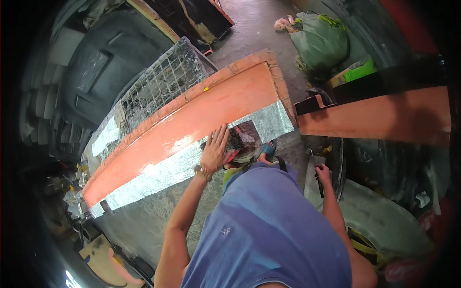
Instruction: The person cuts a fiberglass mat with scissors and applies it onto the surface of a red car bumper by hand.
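Observation:
A long, curved orange mould [221, 101] with a glossy surface lies in front of me. Whitish fibre matting [158, 176] covers its near edge, and a separate piece of matting [274, 122] sits at its right end. Between the two is a gap where the floor shows. My left hand [215, 150] rests with fingers stretched out at the matting's edge beside this gap, holding nothing. Away to the right, my right hand [324, 174] is closed round the dark handle of a knife [311, 156], its thin metal blade pointing forward.
A dusty grid frame [165, 72] stands behind the mould. To the right lies another orange panel [379, 115], with a green sack [321, 41] beyond it. A large grey curved part [384, 218] lies by my right arm. Dark moulded parts [113, 62] are stacked at left.

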`<action>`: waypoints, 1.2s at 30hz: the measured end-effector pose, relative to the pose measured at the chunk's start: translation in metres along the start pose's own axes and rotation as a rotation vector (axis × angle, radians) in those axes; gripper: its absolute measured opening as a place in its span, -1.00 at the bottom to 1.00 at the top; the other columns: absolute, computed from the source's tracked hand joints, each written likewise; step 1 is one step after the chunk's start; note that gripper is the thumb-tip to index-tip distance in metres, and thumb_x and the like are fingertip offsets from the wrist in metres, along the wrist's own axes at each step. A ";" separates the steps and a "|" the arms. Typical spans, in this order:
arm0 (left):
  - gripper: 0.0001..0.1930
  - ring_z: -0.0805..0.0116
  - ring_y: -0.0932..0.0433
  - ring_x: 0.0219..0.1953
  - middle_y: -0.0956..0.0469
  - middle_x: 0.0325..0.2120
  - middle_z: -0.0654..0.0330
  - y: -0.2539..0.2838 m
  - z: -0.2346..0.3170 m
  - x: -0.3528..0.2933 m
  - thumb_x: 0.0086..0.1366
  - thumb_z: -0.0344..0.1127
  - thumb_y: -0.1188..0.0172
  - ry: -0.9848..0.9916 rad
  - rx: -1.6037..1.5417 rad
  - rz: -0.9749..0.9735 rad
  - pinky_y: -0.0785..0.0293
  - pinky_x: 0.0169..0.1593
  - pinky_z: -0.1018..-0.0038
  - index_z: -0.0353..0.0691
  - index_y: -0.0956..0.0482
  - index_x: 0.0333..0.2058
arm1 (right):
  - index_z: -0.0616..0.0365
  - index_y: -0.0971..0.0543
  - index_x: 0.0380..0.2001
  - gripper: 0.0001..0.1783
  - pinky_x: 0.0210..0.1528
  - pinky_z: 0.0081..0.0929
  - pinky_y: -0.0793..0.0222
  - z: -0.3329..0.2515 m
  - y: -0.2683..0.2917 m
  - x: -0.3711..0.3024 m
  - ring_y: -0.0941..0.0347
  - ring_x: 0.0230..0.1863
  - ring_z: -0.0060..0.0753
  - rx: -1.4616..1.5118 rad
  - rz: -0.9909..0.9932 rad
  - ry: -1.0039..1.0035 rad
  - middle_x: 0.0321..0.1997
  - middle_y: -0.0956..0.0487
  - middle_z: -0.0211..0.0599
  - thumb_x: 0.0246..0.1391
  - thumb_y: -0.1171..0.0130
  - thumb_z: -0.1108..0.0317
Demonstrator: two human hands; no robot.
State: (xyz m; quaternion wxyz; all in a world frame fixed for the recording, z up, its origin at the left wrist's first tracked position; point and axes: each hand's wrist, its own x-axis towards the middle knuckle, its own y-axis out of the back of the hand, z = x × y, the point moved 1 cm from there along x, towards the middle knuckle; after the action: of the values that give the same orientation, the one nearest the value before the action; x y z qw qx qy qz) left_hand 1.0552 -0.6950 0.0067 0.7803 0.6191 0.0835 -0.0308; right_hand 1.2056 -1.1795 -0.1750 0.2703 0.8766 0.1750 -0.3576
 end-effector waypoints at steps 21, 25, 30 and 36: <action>-0.33 0.01 -0.20 0.32 -0.20 0.30 -0.01 0.000 0.003 0.020 0.30 -0.12 -0.16 0.106 -0.118 0.246 -0.17 0.31 0.15 -0.31 -0.20 0.29 | 0.23 -0.57 -0.20 -0.73 -0.62 -0.43 -0.39 0.015 -0.002 0.000 -0.52 -0.57 -0.43 -0.004 -0.018 -0.051 -0.42 -0.59 -0.29 0.01 -0.16 0.35; -0.36 -0.01 -0.18 0.33 -0.17 0.32 -0.01 0.013 -0.003 0.039 0.28 -0.09 -0.18 0.130 -0.072 0.259 -0.17 0.31 0.16 -0.27 -0.27 0.25 | 0.23 -0.57 -0.21 -0.74 -0.61 -0.41 -0.39 0.009 -0.007 0.001 -0.51 -0.58 -0.42 -0.033 -0.039 -0.037 -0.42 -0.58 -0.28 0.02 -0.17 0.34; -0.34 -0.02 -0.11 0.37 -0.09 0.36 -0.01 -0.003 0.003 0.010 0.24 -0.07 -0.21 -0.047 -0.139 0.250 -0.09 0.37 0.11 -0.25 -0.28 0.24 | 0.22 -0.56 -0.24 -0.75 -0.62 -0.40 -0.38 0.013 -0.012 0.012 -0.50 -0.59 -0.42 0.005 -0.060 0.000 -0.43 -0.57 -0.28 0.03 -0.16 0.32; -0.48 0.05 -0.27 0.28 -0.23 0.29 0.02 0.024 0.051 0.022 0.25 -0.29 -0.19 -0.101 -0.303 -0.079 -0.22 0.30 0.18 -0.27 -0.34 0.16 | 0.15 -0.56 -0.24 -0.78 -0.61 -0.40 -0.35 0.034 -0.013 0.014 -0.43 -0.61 -0.41 -0.063 -0.119 -0.057 -0.51 -0.50 -0.35 0.04 -0.11 0.31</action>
State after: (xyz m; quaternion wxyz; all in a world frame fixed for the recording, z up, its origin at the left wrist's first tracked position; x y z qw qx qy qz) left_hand 1.0854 -0.7379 0.0374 0.8661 0.4882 0.0720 -0.0795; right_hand 1.1902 -1.1877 -0.2103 0.2809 0.8452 0.2301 -0.3922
